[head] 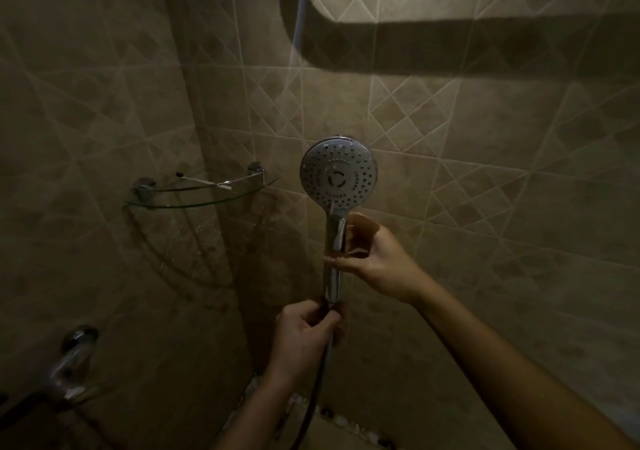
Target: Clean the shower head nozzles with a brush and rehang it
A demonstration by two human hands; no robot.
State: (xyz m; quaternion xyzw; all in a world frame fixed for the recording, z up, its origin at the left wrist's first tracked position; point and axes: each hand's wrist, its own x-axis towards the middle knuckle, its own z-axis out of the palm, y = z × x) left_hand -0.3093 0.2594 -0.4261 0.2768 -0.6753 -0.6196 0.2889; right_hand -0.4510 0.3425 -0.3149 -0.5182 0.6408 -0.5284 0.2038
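Shower corner, dim light, seen from your head camera.

Your right hand (379, 262) grips the chrome handle (335, 238) of the shower head (338, 172) about midway along its length. Its fingers (360, 226) are curled round the back of the handle, and the thumb lies across the front.

Your left hand (304, 332) holds the bottom end of the handle, where the dark hose (313, 404) joins it. Its fingers are curled and closed round that joint. The hose drops from this hand toward the bottom edge of the view.

You hold the shower head upright in front of the tiled wall (485, 145). Its round nozzle face is turned toward you, just right of the wall corner. Whether it touches the wall cannot be told.

1 glass corner shelf (194, 204) is fixed across the wall corner, to the left of the shower head and near its level. A slim brush (204, 181) lies flat on the shelf, with its dark tip toward the shelf's left end. It is well apart from both hands.

A chrome tap (74, 356) juts from the left wall below the shelf, too dark to make out in detail.
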